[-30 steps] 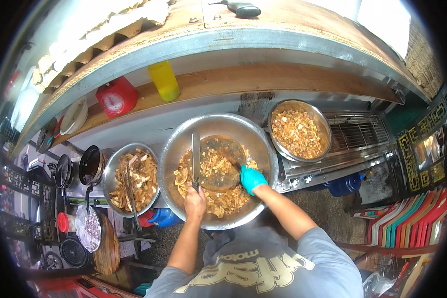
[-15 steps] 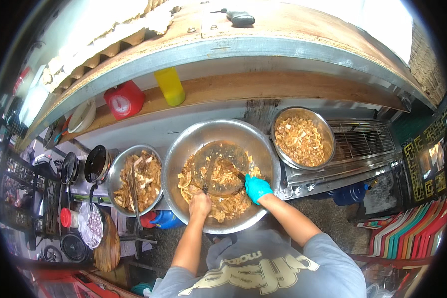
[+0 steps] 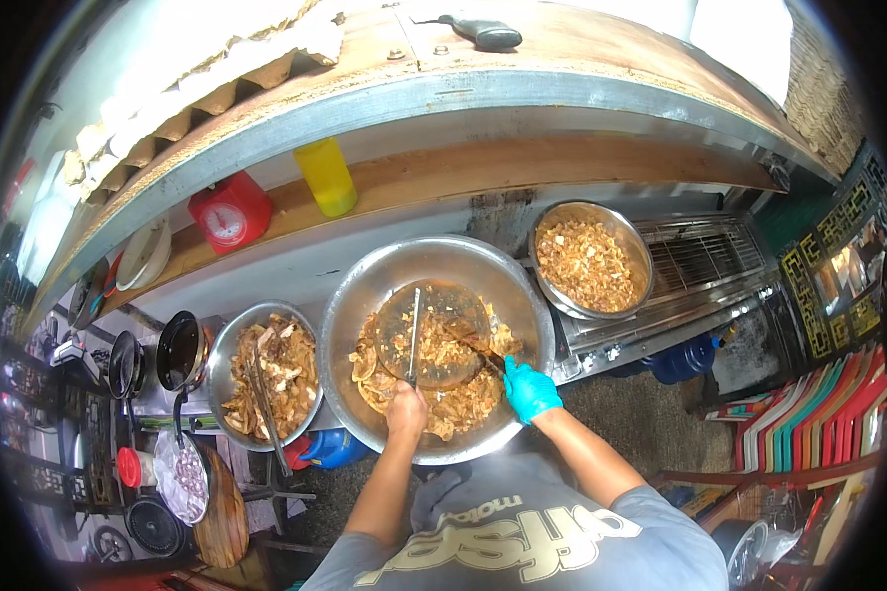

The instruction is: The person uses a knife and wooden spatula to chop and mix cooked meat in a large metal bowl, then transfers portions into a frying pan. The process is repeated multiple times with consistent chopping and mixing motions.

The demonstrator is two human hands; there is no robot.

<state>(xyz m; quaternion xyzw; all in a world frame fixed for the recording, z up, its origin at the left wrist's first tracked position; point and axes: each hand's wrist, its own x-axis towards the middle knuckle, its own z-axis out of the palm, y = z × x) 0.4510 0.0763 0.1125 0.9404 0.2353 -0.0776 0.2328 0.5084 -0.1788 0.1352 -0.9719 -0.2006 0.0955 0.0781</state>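
Resting inside a wide silver metal bowl [image 3: 358, 295], a round brown board [image 3: 445, 294] is strewn with chopped brown food [image 3: 442, 333]. A steel knife [image 3: 415, 330] is clamped in the fingers of the bare left hand [image 3: 406, 410], a dark tool [image 3: 488, 361] in those of the teal-gloved right hand [image 3: 532, 391].

A teal glove [image 3: 536, 396] is covering the right hand [image 3: 532, 391] and ending at the wrist, while the left hand [image 3: 406, 413] is showing bare. Behind both hands, a grey T-shirt [image 3: 562, 497] is clothing the torso, its short sleeves [image 3: 665, 527] ending well back from each hand; large cream lettering [image 3: 537, 552] is running across it, with smaller pale lettering [image 3: 483, 509] sitting nearer the hands
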